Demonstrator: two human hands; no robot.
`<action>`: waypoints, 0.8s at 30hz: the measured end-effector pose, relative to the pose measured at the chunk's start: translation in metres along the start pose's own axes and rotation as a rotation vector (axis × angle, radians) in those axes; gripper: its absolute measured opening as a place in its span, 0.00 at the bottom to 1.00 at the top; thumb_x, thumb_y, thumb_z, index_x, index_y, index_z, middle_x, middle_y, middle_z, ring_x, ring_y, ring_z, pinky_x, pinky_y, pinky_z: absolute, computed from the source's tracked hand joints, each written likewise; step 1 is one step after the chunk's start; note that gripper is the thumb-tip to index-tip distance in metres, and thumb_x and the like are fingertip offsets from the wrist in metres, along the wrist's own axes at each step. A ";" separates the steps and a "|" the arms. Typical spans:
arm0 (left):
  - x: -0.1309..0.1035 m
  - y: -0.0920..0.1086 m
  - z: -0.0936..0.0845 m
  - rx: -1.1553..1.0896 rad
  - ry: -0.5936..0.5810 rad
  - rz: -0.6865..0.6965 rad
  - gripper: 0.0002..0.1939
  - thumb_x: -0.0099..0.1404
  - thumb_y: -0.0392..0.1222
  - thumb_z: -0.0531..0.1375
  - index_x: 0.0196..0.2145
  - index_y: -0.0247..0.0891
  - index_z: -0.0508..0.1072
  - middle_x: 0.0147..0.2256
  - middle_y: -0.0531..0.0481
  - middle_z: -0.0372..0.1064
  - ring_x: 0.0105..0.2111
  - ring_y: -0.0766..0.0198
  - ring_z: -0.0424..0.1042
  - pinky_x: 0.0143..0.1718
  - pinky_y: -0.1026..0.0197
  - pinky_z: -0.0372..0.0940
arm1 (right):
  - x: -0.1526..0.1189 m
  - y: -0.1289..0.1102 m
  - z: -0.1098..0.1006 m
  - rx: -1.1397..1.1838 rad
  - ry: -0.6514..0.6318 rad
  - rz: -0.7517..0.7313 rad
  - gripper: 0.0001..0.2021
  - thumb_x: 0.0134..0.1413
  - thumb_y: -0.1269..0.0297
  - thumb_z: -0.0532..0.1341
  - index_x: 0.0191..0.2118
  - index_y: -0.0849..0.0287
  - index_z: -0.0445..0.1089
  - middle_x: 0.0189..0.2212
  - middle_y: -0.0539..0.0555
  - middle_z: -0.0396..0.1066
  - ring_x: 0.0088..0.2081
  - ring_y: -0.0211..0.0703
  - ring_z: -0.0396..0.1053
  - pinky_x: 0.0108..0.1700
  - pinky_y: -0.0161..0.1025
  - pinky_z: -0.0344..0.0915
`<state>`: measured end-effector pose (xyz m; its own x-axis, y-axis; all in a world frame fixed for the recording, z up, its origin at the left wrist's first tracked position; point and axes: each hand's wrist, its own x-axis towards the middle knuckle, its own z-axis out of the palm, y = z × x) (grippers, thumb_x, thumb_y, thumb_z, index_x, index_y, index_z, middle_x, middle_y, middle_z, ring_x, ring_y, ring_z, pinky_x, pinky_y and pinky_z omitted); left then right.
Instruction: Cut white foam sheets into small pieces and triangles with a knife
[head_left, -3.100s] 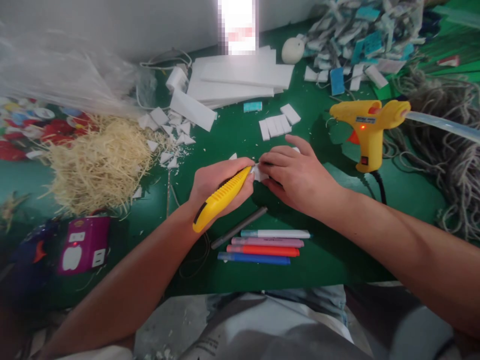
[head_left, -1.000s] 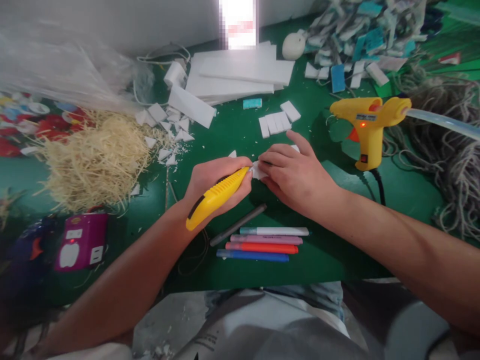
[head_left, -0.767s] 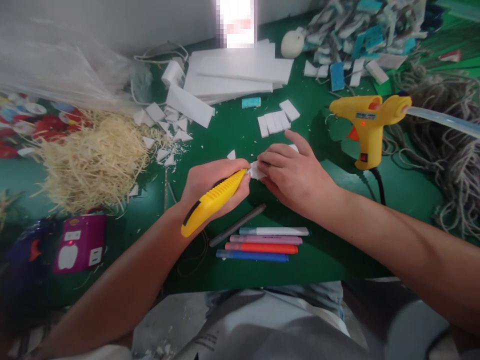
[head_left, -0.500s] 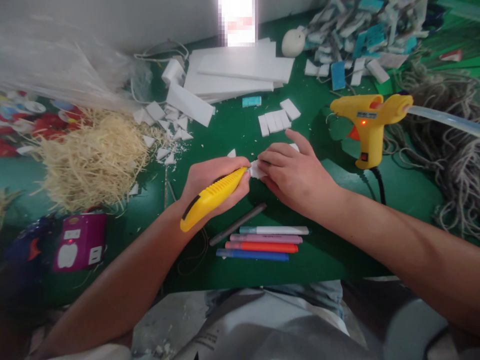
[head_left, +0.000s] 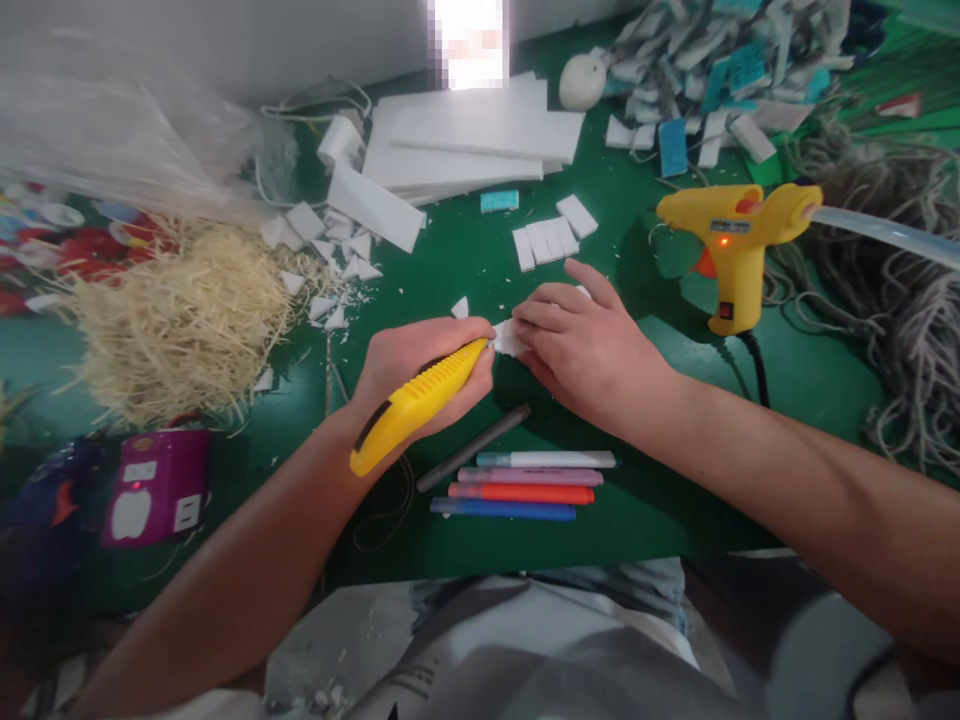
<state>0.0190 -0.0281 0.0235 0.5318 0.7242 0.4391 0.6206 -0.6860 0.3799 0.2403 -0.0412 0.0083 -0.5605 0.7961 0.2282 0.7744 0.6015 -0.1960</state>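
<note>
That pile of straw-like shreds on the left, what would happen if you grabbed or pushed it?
The pile of pale shreds is a loose tangle of thin strands, so it probably feels very light and springy. Grabbed, a clump would likely lift while stray strands drop off; some already lie scattered on the green table. Pushed, it would probably squash and drag along rather than roll.

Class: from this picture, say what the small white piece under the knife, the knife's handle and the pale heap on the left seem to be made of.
White piece: probably foam board; matte, like the cut scraps nearby.
Knife handle: yellow plastic, ribbed, slightly glossy.
Pale heap: thin dry strands, perhaps raffia or wood wool.
</note>
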 end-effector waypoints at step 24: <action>-0.017 -0.005 0.004 0.061 0.057 0.011 0.11 0.72 0.45 0.59 0.42 0.45 0.83 0.33 0.54 0.83 0.30 0.64 0.81 0.36 0.66 0.74 | -0.001 0.001 0.004 -0.183 0.007 -0.072 0.14 0.73 0.69 0.55 0.46 0.56 0.81 0.49 0.54 0.82 0.55 0.52 0.73 0.74 0.57 0.60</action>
<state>0.0096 -0.0369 0.0113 0.5060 0.7102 0.4895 0.6496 -0.6871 0.3254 0.2402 -0.0411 0.0040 -0.6147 0.7507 0.2422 0.7733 0.6341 -0.0028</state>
